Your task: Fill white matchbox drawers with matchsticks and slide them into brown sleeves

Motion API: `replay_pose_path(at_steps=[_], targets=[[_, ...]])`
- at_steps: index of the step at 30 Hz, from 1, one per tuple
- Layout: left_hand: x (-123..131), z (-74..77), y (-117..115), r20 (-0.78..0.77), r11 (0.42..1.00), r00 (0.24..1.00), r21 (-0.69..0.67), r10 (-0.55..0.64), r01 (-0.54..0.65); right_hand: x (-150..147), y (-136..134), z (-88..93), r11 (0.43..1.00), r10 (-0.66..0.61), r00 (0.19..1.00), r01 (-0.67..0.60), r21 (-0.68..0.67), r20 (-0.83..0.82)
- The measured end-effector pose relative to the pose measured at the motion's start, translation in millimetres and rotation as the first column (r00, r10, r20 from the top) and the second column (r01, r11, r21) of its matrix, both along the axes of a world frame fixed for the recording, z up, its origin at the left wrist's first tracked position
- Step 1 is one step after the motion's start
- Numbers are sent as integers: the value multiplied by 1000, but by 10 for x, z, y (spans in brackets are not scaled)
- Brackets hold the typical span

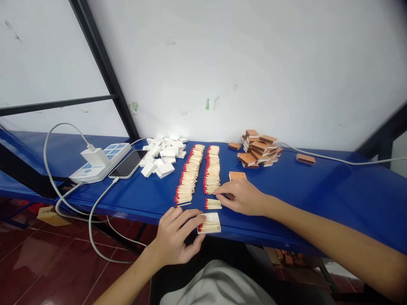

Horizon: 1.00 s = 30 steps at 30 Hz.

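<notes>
Blue worktop. Left hand grasping left end of the tray. Right hand beyond tray, fingertips together at near end of right match row; can't tell if gripping any. Beyond tray: white boxes left, brown boxes right, left match row. Tray at worktop's front edge, matches inside. Small bunch just beyond tray.

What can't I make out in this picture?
In the head view:
White tray: one corner hidden by the left hand.
Nearest matchbox: partly behind the right hand.
Stacked matchboxes: print too small to read.
Matches: too small and overlapping to count.
Cable at right: cut off by the edge.
</notes>
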<state>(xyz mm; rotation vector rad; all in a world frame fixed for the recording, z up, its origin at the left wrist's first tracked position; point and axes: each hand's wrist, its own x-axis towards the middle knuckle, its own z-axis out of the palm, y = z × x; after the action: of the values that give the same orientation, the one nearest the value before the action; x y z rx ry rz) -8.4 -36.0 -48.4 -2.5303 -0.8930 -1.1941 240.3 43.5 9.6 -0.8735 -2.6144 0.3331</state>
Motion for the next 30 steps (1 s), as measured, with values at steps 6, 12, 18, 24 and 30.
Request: replay_pose_path(at_steps=[6,12,18,24,30], targets=[[-1,-9,2,-4,1000,1000,-2,4,-4,11,10,-17,1000,6,1000,-6,-3,-7],[3,2,-2,-4,1000,1000,13,13,-12,4,11,-19,999,-3,1000,2,-48,-23],[6,3,-1,2,1000,1000,7,8,-8,-3,5,-15,996,-5,999,2,-84,-46],[12,11,4,-2,1000,1000,4,7,-7,-8,6,-34,998,-11,999,8,-63,-47],[3,-5,-6,-2,1000,1000,2,8,-8,-10,1,-39,998,-27,999,25,-62,-37]])
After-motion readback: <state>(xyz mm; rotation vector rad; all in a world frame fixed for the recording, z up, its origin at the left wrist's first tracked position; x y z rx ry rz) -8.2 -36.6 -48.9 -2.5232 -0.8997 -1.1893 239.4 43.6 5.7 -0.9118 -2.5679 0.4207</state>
